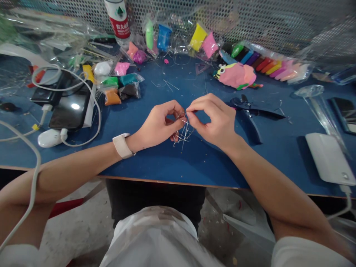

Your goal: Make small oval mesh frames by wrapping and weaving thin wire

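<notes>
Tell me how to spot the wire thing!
Start at the blue table, then find the left hand and right hand close together above it. Between them is a small open lattice of thin silvery wires; unlike the loose wires lying farther back, this is held.

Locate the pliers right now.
In the head view, the pliers lie on the blue table, right of the right hand, lower in frame than the pink clay figure.
</notes>
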Tool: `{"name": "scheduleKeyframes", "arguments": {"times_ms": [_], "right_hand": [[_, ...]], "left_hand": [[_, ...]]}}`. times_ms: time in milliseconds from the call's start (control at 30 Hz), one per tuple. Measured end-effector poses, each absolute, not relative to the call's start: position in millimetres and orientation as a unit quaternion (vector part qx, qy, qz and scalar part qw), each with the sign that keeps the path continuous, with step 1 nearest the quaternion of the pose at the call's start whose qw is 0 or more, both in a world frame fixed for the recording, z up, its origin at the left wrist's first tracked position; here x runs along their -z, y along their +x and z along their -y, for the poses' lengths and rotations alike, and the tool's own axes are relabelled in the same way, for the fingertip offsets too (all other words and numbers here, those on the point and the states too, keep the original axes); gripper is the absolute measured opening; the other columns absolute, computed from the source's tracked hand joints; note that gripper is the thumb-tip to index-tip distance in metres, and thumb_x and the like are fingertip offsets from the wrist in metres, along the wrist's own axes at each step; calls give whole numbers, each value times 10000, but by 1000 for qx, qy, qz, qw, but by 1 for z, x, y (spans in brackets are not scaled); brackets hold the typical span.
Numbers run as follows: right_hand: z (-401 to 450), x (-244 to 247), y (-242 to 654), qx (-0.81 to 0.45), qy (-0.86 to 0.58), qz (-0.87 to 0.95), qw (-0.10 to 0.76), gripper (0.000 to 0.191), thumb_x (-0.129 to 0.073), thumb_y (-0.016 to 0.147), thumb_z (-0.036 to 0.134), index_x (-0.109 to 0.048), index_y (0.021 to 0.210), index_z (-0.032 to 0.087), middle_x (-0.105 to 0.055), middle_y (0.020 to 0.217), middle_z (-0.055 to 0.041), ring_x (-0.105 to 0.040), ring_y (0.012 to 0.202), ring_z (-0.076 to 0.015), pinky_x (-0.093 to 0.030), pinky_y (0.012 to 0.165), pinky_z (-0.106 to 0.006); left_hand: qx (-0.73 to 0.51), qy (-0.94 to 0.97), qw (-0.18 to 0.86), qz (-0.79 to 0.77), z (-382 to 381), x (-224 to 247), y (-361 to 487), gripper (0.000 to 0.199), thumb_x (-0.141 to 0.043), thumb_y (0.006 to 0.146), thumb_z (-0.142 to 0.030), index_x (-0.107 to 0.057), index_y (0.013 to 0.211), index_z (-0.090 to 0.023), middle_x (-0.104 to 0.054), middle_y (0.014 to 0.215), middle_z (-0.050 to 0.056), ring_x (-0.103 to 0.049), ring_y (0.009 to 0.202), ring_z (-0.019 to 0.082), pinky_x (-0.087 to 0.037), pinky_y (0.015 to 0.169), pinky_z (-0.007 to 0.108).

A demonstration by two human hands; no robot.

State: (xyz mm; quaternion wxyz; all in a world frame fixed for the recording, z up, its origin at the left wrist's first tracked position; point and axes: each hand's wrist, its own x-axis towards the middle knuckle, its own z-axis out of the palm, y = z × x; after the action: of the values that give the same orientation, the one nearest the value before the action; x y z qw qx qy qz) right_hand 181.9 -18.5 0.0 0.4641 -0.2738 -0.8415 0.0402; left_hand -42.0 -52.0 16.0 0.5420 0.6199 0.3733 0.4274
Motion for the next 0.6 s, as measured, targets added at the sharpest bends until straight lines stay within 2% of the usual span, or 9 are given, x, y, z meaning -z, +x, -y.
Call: {"name": "scheduleKeyframes", "arguments": {"times_ms": [133,233,400,533,600], "right_hand": [[18,-1,183,-56,-278,849,447,144,-666,1125,341,-778,1048,293,-813,979,-31,-787,884,-236,-686,892,-454],[16,-3,184,-87,-268,849,447,143,-686,1115,360,-777,1028,291,-824,1013,-36,-789,907,-237,-682,892,-452],[13,-6,185,-158,-284,841,432,238,-698,1143,455,-780,1001,282,-824,940,-24,-770,843,-217,-680,845,-418],[11,-1,184,-299,-296,792,443,366,-781,1105,616,-789,1000,265,-828,949,-22,-745,788,-181,-674,756,-356],[9,3,184,-392,-289,754,440,423,-855,1042,681,-792,1000,265,-818,919,-9,-733,756,-166,-670,723,-337]], "left_hand": [[-387,579,620,-361,47,-14,-45,325,-977,913,-334,-705,1011,-185,-745,839,-13,-720,549,117,-642,527,264],[-375,523,682,-347,42,-11,-47,402,-1017,864,-331,-707,1063,-169,-758,843,-15,-710,520,113,-613,496,256],[-352,465,737,-341,35,-12,-50,254,-898,942,-242,-708,1088,-157,-817,928,21,-765,602,116,-662,596,253],[-351,452,752,-327,33,-14,-53,229,-857,988,-270,-741,1145,-149,-866,1052,68,-818,690,138,-690,645,257],[-350,446,758,-324,32,-13,-54,242,-853,981,-269,-727,1156,-159,-868,1032,63,-810,662,143,-680,620,264]]}}
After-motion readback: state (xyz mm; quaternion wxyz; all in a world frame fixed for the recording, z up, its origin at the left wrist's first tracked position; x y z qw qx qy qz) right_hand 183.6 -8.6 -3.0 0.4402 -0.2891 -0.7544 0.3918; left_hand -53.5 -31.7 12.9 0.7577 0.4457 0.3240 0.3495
